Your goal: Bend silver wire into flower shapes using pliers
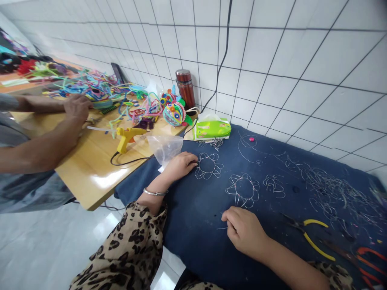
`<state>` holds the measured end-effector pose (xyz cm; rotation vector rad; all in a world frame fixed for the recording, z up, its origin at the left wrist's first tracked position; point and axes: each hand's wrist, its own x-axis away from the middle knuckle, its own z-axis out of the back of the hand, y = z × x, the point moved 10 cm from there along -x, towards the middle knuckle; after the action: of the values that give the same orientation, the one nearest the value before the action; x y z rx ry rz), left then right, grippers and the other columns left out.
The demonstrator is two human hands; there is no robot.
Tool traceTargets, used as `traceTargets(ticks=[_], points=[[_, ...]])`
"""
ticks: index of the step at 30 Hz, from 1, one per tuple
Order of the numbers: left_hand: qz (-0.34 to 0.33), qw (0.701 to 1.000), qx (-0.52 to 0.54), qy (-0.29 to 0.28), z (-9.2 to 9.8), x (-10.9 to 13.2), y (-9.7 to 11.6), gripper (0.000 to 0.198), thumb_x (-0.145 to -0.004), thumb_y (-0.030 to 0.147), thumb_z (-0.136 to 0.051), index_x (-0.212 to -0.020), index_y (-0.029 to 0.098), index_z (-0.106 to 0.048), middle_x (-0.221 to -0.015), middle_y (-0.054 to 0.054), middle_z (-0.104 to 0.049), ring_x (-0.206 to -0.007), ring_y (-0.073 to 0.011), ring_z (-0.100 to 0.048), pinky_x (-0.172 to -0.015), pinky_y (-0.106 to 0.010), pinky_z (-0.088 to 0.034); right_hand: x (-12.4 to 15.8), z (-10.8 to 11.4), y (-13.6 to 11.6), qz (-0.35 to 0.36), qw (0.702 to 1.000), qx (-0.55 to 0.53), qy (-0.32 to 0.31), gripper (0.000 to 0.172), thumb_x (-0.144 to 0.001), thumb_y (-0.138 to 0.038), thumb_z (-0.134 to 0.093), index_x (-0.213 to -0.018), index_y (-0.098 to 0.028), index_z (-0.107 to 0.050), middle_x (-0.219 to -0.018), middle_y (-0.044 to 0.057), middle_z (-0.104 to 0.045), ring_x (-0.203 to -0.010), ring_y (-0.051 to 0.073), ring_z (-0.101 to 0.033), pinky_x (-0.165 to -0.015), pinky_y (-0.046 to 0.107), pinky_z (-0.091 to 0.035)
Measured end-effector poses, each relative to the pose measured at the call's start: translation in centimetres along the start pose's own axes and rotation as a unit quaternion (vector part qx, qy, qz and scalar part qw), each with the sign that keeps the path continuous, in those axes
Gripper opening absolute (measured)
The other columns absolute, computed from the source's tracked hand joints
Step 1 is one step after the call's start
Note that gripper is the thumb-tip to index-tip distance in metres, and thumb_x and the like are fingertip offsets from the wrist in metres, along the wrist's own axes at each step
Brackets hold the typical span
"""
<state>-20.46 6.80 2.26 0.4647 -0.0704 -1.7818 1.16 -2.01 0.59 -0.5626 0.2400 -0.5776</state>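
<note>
My left hand [179, 164] rests on the dark blue cloth [193, 225], fingers curled at the left edge of a silver wire flower frame [208, 166], touching it. My right hand [243, 230] lies nearer me on the cloth, fingers curled in a loose pinch around a thin piece of wire [223, 228] that is hard to make out. A second wire flower frame [243, 190] lies just beyond my right hand. A smaller bent wire piece [273, 184] sits to its right.
Yellow-handled pliers [314, 235] and orange-handled tools [367, 262] lie at the right, beside a heap of wire scraps [332, 189]. A green tissue pack [212, 129], plastic bag [165, 148], yellow glue gun [128, 136] and red flask [186, 88] stand behind. Another person's hands [75, 110] work at the wooden table [87, 177].
</note>
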Motion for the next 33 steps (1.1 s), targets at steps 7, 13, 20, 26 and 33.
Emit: traceTargets(ticks=[7,13,20,26,33], points=[[0.014,0.999,-0.027,0.014,-0.7,-0.3,0.2,0.041,-0.085,0.013,-0.044,-0.124,0.023,-0.050,-0.098,-0.006,-0.061,-0.091,-0.0175,-0.057,-0.083,-0.031,-0.047,-0.1,-0.3,0.0,0.006,1.000,0.001,0.004,0.026,-0.071,-0.004,-0.043,-0.088,-0.019,-0.055,-0.080,0.000,-0.058,-0.072,0.013,-0.052,-0.068,0.026,-0.038],[0.008,0.999,-0.048,-0.008,-1.5,-0.7,0.2,0.042,-0.083,0.011,-0.043,-0.122,0.023,-0.054,-0.096,-0.007,-0.059,-0.090,-0.0174,-0.057,-0.083,-0.030,-0.046,0.0,0.9,-0.6,0.023,0.999,0.023,-0.006,0.032,-0.073,-0.004,-0.041,-0.096,-0.019,-0.057,-0.081,0.001,-0.057,-0.071,0.012,-0.051,-0.066,0.024,-0.037],[-0.001,0.999,-0.049,-0.010,-1.4,-0.7,0.3,0.042,-0.082,0.011,-0.043,-0.120,0.023,-0.055,-0.094,-0.007,-0.059,-0.091,-0.0179,-0.056,-0.084,-0.030,-0.045,-6.1,10.0,-0.9,0.013,0.918,0.390,0.067,0.050,-0.080,-0.006,-0.043,-0.124,-0.029,-0.050,-0.075,0.006,-0.050,-0.066,0.016,-0.040,-0.057,0.030,-0.021],[-0.010,0.999,-0.044,-0.006,-1.3,-0.7,0.3,0.041,-0.082,0.011,-0.043,-0.120,0.022,-0.056,-0.091,-0.007,-0.059,-0.090,-0.0183,-0.056,-0.082,-0.031,-0.046,-15.2,5.5,1.2,0.071,0.872,0.484,-0.032,0.043,-0.084,-0.012,-0.044,-0.123,-0.029,-0.053,-0.081,0.012,-0.056,-0.075,0.023,-0.046,-0.066,0.037,-0.022],[-0.021,0.999,-0.041,-0.014,-1.2,-0.6,0.3,0.041,-0.082,0.012,-0.043,-0.120,0.022,-0.056,-0.090,-0.007,-0.058,-0.090,-0.0192,-0.056,-0.082,-0.031,-0.045,-17.8,3.2,2.7,0.087,0.864,0.492,-0.058,0.041,-0.089,-0.016,-0.040,-0.128,-0.027,-0.048,-0.090,0.014,-0.058,-0.082,0.025,-0.047,-0.071,0.039,-0.021]])
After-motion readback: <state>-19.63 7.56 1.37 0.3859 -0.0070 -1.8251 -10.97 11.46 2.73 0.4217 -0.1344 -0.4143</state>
